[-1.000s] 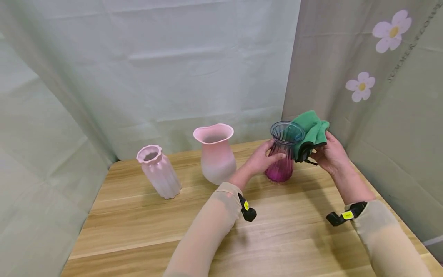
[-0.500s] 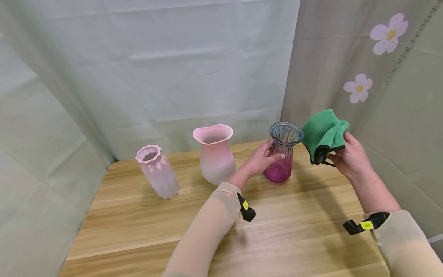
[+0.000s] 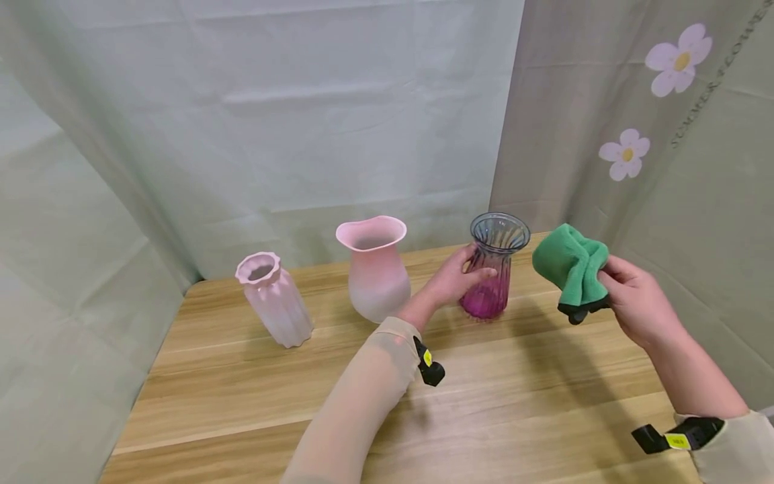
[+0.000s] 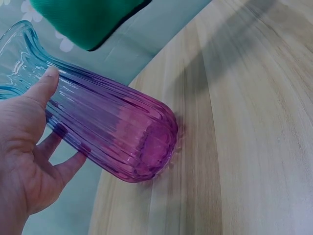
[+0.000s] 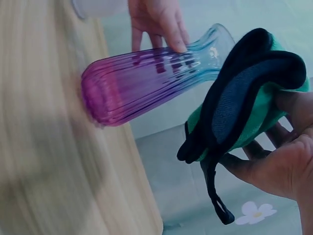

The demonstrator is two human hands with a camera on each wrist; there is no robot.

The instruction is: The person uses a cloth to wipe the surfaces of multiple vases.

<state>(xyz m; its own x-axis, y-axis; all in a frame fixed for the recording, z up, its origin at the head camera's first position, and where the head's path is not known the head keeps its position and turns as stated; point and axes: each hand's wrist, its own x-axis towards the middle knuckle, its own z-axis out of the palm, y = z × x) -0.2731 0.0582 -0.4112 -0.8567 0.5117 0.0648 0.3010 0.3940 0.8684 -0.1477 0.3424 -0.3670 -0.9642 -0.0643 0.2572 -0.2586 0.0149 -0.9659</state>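
Note:
A ribbed glass vase (image 3: 491,289), blue at the flared rim and magenta at the base, stands on the table toward its back right. My left hand (image 3: 452,277) grips it round the middle; the left wrist view shows the thumb on one side of the vase (image 4: 112,122) and fingers on the other. To the right of the vase, my right hand (image 3: 639,299) holds a bunched green cloth (image 3: 571,262) above the table, apart from the glass. In the right wrist view the cloth (image 5: 244,107) shows black edging and a hanging black loop.
A pink-and-white vase (image 3: 379,282) with a wavy rim stands left of my left hand. Farther left is a smaller pleated pink vase (image 3: 278,302). The wooden table (image 3: 242,390) meets fabric walls at the back and sides.
The right hand has drawn the green cloth away from the glass vase, to the right, then lowered it slightly. My left hand keeps its grip on the vase.

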